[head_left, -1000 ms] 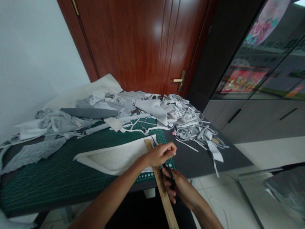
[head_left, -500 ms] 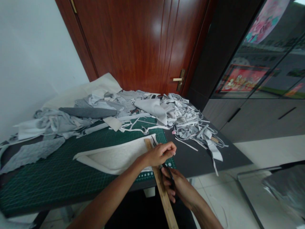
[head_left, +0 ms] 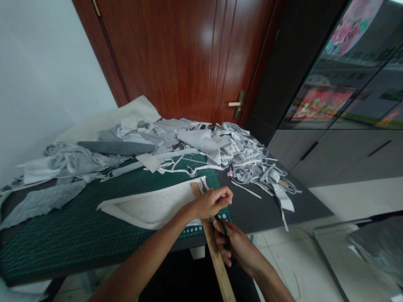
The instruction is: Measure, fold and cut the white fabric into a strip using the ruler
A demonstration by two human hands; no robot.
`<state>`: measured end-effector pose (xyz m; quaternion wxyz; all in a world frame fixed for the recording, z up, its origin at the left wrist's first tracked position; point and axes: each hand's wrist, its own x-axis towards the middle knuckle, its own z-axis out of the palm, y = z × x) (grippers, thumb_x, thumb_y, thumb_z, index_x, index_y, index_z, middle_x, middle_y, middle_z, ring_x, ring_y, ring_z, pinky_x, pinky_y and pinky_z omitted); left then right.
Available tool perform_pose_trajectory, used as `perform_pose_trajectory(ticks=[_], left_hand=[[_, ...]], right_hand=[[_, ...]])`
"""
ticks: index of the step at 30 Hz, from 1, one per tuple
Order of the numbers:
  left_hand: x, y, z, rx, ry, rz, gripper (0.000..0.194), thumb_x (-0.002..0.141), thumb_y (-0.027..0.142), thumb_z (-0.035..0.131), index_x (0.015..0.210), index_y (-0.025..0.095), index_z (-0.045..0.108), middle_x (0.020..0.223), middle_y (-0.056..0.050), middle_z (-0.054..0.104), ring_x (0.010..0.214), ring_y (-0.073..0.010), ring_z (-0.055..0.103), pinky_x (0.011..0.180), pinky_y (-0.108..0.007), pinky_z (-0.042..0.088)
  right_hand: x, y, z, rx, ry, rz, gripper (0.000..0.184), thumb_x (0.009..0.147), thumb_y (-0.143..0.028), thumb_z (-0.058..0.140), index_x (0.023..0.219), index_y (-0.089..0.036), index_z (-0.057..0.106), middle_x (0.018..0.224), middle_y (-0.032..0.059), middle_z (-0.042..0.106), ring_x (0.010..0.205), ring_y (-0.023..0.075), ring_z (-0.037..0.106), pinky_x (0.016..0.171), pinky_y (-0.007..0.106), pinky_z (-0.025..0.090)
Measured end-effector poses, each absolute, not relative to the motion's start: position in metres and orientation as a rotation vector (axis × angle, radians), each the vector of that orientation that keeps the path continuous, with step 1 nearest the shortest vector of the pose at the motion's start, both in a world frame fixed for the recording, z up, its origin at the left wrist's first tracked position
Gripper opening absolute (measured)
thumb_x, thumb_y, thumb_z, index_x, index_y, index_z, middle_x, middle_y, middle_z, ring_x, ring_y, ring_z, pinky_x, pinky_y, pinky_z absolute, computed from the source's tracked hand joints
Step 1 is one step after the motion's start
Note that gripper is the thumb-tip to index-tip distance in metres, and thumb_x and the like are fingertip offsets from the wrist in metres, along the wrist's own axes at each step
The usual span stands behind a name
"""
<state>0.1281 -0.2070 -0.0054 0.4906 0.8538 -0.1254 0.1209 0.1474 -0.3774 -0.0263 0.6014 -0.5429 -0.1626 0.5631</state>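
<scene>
From here I have my left hand curled into a clenched, knuckly shape over the upper part of a flat wooden ruler, which lies across the near edge of the table and juts past it toward me. I can't tell whether those fingers grip the ruler or only bear down on it. My right hand sits lower, its fingers closed around the black handle of a pair of long scissors; the exact finger placement in the handle is hidden. The thin dark blades show beyond my left hand, beside the ruler's far end.

The off-white fabric piece lies flat on a green gridded cutting mat, a long tapering shape with a soft, faintly mottled nap and a folded, paler border. Its pointed end runs up to the ruler and tucks partly beneath it.

Beyond it, a heap of grey and white jersey scraps spreads over the far end of the mat, crumpled sheets giving way to a tangle of narrow ribbon-like strips on the dark grey tabletop. A rolled charcoal length of cloth lies across the heap, and a ragged grey piece sits on the mat's left side.
</scene>
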Motion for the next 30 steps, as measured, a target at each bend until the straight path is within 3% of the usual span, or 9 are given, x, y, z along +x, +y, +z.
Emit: perform_pose_trajectory(ticks=[25, 28, 30], left_hand=[[0.129, -0.207, -0.008, 2.119, -0.314, 0.297, 0.04, 0.105, 0.056, 0.04, 0.093, 0.019, 0.052, 0.074, 0.003, 0.052, 0.065, -0.0112, 0.048, 0.064, -0.024, 0.038], [0.128, -0.207, -0.004, 2.134, -0.339, 0.306, 0.036, 0.106, 0.051, 0.041, 0.098, 0.019, 0.056, 0.08, 0.0, 0.061, 0.073, -0.0136, 0.058, 0.071, -0.026, 0.045], [0.126, -0.203, 0.001, 2.159, -0.354, 0.333, 0.03, 0.106, 0.044, 0.042, 0.102, 0.02, 0.06, 0.094, -0.005, 0.068, 0.091, -0.018, 0.064, 0.087, -0.03, 0.048]], right_hand=[[0.144, -0.379, -0.023, -1.276, -0.37, 1.294, 0.069, 0.063, -0.079, 0.079, 0.079, -0.023, 0.041, 0.06, -0.012, 0.038, 0.039, 0.0025, 0.032, 0.033, 0.017, 0.028], [0.144, -0.379, -0.023, -1.285, -0.364, 1.284, 0.07, 0.063, -0.078, 0.08, 0.079, -0.023, 0.041, 0.06, -0.0121, 0.039, 0.039, 0.0026, 0.032, 0.033, 0.018, 0.028], [0.144, -0.379, -0.024, -1.284, -0.353, 1.279, 0.071, 0.061, -0.08, 0.081, 0.08, -0.023, 0.042, 0.06, -0.012, 0.039, 0.039, 0.0027, 0.032, 0.033, 0.018, 0.027]])
